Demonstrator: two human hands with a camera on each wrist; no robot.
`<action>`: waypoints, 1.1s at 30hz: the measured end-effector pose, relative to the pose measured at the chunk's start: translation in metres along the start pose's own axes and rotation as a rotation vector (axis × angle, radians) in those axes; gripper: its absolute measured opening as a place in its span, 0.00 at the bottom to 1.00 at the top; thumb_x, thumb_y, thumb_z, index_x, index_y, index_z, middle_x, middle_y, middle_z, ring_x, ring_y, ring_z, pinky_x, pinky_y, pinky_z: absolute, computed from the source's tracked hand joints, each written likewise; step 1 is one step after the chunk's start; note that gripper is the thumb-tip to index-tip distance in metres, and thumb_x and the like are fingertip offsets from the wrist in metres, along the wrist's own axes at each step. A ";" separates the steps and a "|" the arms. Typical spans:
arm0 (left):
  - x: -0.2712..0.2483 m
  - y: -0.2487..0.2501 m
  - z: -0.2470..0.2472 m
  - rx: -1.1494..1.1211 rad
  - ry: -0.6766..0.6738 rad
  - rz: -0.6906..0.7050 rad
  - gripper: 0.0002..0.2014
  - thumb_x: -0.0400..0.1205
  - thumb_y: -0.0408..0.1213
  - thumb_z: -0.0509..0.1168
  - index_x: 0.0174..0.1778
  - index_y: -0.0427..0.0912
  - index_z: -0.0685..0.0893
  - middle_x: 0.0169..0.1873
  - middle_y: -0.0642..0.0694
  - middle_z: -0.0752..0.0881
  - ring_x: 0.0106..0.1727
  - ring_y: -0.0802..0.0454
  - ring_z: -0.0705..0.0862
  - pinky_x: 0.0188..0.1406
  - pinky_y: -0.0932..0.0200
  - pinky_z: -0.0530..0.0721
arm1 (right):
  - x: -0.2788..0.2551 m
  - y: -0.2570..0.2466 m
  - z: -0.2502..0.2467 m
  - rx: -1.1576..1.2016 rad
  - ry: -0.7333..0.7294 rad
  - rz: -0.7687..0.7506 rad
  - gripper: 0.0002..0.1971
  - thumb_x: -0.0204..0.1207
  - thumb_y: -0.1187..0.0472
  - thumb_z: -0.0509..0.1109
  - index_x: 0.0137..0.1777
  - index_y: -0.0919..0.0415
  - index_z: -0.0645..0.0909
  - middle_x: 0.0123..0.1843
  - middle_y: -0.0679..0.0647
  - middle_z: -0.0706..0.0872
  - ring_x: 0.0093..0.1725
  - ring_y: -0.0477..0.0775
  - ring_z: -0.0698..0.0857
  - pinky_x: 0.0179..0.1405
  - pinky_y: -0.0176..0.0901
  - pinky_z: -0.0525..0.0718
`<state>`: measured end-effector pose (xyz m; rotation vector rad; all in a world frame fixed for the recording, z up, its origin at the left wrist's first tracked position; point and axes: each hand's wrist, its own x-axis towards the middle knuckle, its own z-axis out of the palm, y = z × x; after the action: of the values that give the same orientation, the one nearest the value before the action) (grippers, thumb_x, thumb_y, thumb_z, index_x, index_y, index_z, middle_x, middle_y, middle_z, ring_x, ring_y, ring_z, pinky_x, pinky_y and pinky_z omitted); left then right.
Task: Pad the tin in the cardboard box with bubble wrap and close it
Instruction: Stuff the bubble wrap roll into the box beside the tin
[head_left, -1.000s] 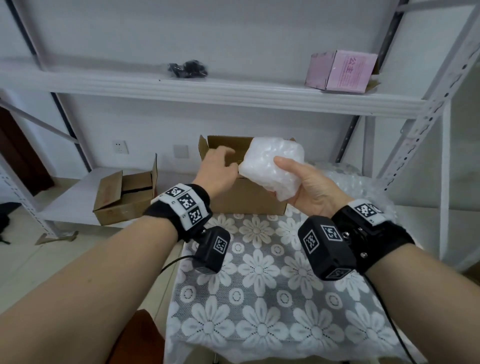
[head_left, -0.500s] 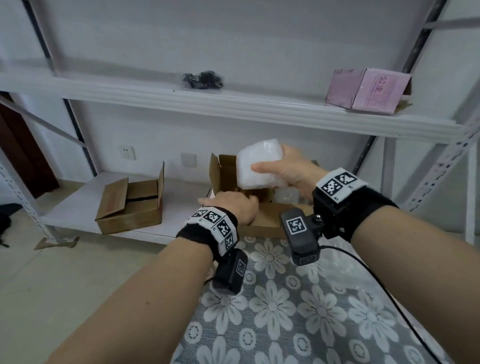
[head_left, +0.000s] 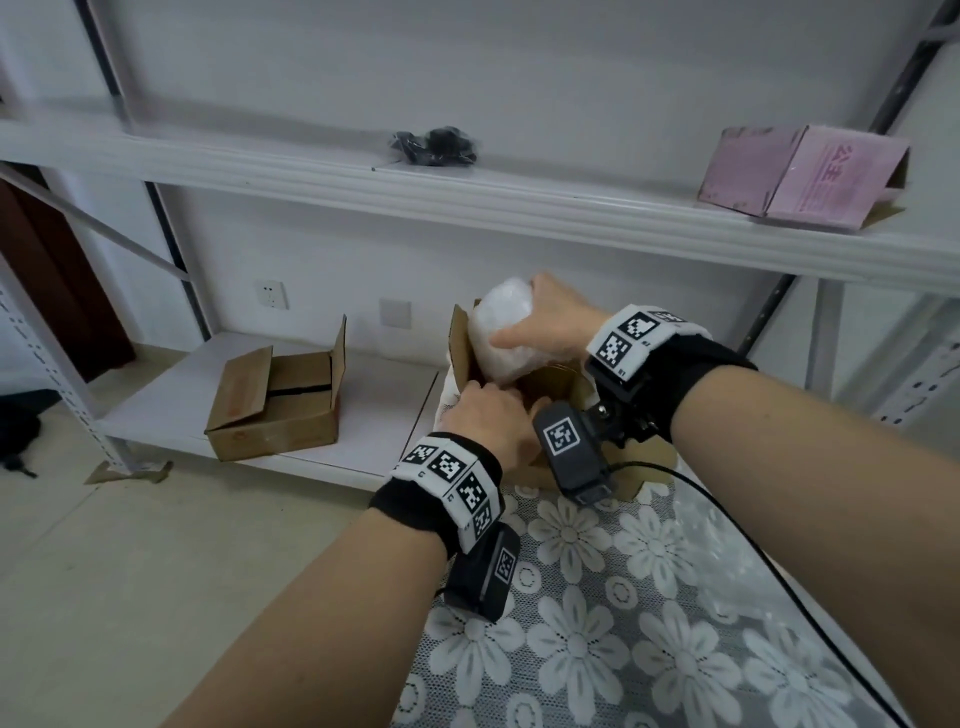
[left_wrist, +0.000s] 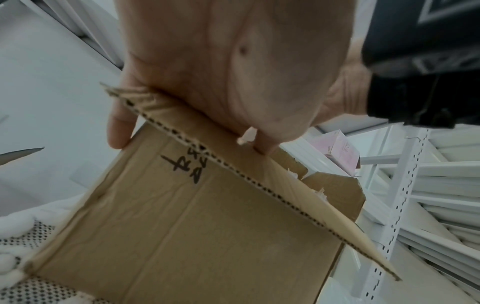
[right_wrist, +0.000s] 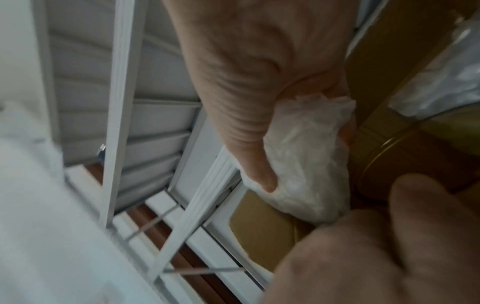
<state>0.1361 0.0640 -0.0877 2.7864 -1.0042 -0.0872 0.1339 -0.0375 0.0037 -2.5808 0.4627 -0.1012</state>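
Now the right hand (head_left: 553, 332) grips a bubble wrap wad (head_left: 501, 338) at the box (left_wrist: 207, 226) mouth beside the tin (right_wrist: 405, 156), while the left hand (head_left: 488, 421) pinches a flap back, so padding is underway; next, press it down.

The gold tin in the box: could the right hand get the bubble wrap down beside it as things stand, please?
Probably yes. The right hand grips the bubble wrap at the mouth of the cardboard box, next to the gold tin, while the left hand holds a flap back. Nothing visible blocks that gap.
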 end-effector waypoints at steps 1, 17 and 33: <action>0.000 0.000 0.001 0.018 0.010 0.025 0.19 0.82 0.46 0.60 0.64 0.38 0.78 0.61 0.37 0.80 0.62 0.38 0.78 0.60 0.43 0.79 | 0.000 -0.002 0.002 -0.087 -0.014 -0.032 0.40 0.68 0.49 0.78 0.74 0.63 0.63 0.64 0.58 0.78 0.59 0.59 0.80 0.56 0.52 0.83; -0.017 -0.013 0.025 -0.468 0.476 0.172 0.14 0.74 0.32 0.69 0.53 0.37 0.76 0.53 0.43 0.73 0.51 0.48 0.74 0.49 0.52 0.79 | 0.011 -0.007 0.013 -0.024 -0.378 0.137 0.07 0.78 0.58 0.62 0.41 0.60 0.76 0.44 0.57 0.84 0.39 0.52 0.83 0.33 0.42 0.78; -0.022 -0.018 0.011 -0.244 0.564 0.049 0.29 0.81 0.50 0.63 0.77 0.43 0.68 0.62 0.43 0.78 0.60 0.47 0.73 0.55 0.54 0.74 | -0.002 0.012 0.012 0.198 -0.114 0.089 0.10 0.76 0.69 0.68 0.54 0.67 0.86 0.48 0.56 0.86 0.49 0.53 0.85 0.51 0.44 0.87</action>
<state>0.1292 0.0903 -0.1020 2.3502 -0.8423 0.5155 0.1298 -0.0413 -0.0124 -2.3546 0.4985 0.0303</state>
